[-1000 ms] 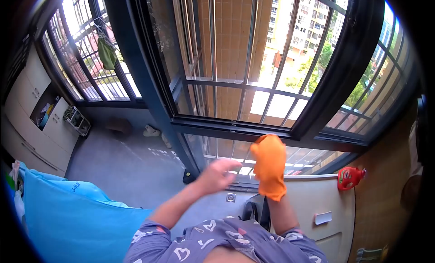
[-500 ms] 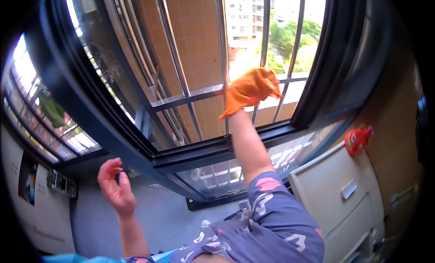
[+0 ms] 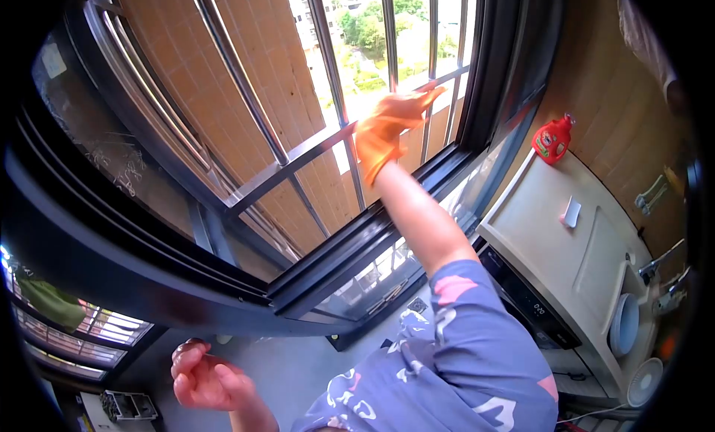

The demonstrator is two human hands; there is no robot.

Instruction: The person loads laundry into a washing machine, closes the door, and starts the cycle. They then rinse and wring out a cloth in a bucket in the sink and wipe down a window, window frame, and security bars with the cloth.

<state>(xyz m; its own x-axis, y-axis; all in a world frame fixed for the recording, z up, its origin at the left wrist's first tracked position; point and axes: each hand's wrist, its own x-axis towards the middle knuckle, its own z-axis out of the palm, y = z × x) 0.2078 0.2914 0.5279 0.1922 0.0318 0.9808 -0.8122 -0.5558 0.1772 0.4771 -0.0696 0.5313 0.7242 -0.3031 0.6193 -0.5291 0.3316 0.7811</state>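
One orange cloth [image 3: 378, 150] covers my right hand [image 3: 390, 126] near the metal bars [image 3: 243, 82], so I cannot tell whether those fingers grip it, while my left hand [image 3: 211, 378] hovers low, its fingers loosely curled and free.

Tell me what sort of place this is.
Probably a home's laundry balcony: metal window bars, a red bottle on the counter, and, beneath it, an appliance with a lit display.

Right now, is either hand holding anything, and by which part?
A crumpled orange cloth covers the right hand, so its gripped part, if any, cannot be told; the left hand holds nothing.
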